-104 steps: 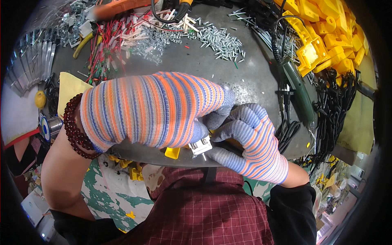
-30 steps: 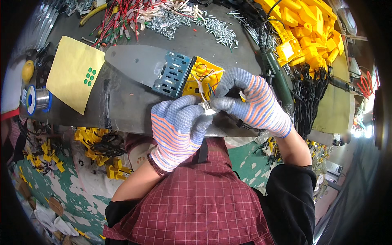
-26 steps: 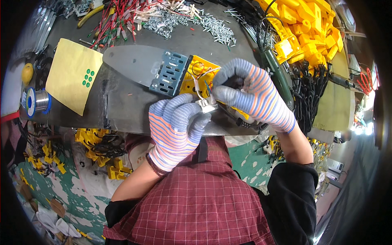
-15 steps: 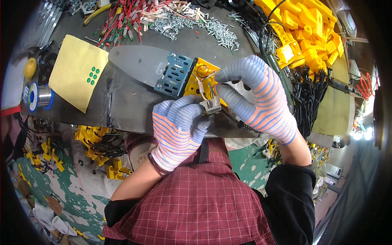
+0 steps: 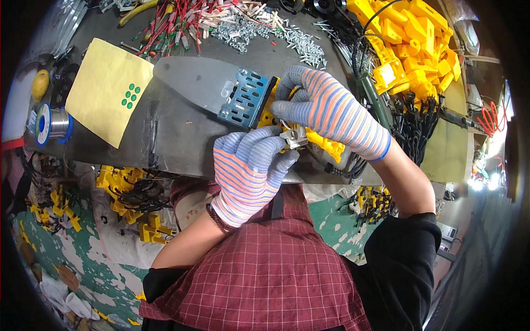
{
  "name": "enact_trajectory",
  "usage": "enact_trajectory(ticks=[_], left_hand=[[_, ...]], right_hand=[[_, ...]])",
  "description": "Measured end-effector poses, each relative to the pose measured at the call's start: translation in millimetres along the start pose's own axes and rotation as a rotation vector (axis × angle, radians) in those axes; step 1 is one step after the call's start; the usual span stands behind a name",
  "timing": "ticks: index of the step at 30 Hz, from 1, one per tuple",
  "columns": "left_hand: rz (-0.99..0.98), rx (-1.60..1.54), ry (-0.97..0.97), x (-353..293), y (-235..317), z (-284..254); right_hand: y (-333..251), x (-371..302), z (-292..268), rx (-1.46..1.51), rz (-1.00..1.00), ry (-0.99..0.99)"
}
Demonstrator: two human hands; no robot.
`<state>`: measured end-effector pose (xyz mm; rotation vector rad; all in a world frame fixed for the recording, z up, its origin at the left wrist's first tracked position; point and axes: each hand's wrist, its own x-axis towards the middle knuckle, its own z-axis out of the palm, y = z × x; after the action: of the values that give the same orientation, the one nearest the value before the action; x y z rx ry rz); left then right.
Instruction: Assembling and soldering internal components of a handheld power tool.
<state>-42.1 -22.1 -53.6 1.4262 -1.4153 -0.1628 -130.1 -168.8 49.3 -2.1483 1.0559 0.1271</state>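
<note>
- Our left hand (image 5: 251, 171), in a striped knit glove, sits at the near edge of the desk (image 5: 176, 138); its fingers (image 5: 265, 150) are curled shut around a small metal part (image 5: 292, 138), pinched at the tips.
- Our right hand (image 5: 331, 110), gloved alike, arches over from the right; its fingers (image 5: 287, 107) are bent and pressed onto the yellow plastic housing (image 5: 326, 144), closed down on it rather than spread.
- The metal part lies between both hands, touching the housing. We judge that the left steadies the small piece while the right braces the housing against the desk.
- A blue perforated metal bracket (image 5: 245, 98) lies just beside the housing on its left, partly on a clear plastic sheet (image 5: 190, 83); probably kept within reach.
- Farther left: a yellow paper sheet with green dots (image 5: 107, 88) and a solder spool (image 5: 51, 122) at the desk edge.
- Far side of the desk: a heap of screws (image 5: 292, 38), bundles of red and pale wire leads (image 5: 187, 22).
- Right: a stack of yellow housings (image 5: 414, 44), black cables (image 5: 414, 116) below it.
- The surface is dark grey, worn and crowded. On the floor under the desk are more yellow parts with wires (image 5: 132, 198) and chipped green paint (image 5: 66, 259).
</note>
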Motion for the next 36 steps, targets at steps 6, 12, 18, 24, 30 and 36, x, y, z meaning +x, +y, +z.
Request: enact_trajectory(ticks=[6, 12, 18, 24, 30, 36], left_hand=[[-0.015, -0.043, 0.006, 1, 0, 0], [-0.044, -0.04, 0.016, -1, 2, -2], [-0.043, -0.043, -0.014, 0, 1, -1], [-0.006, 0.078, -0.027, 2, 5, -2], [-0.015, 0.071, -0.027, 2, 4, -1], [-0.028, 0.004, -0.012, 1, 2, -1]], right_hand=[[-5, -7, -14, 0.337, 0.061, -0.082], [5, -11, -14, 0.383, -0.04, -0.177], [-8, 3, -12, 0.095, -0.044, -0.087], [4, 7, -13, 0.305, 0.002, -0.102], [8, 5, -16, 0.306, -0.065, -0.105], [5, -2, -19, 0.35, -0.051, -0.226]])
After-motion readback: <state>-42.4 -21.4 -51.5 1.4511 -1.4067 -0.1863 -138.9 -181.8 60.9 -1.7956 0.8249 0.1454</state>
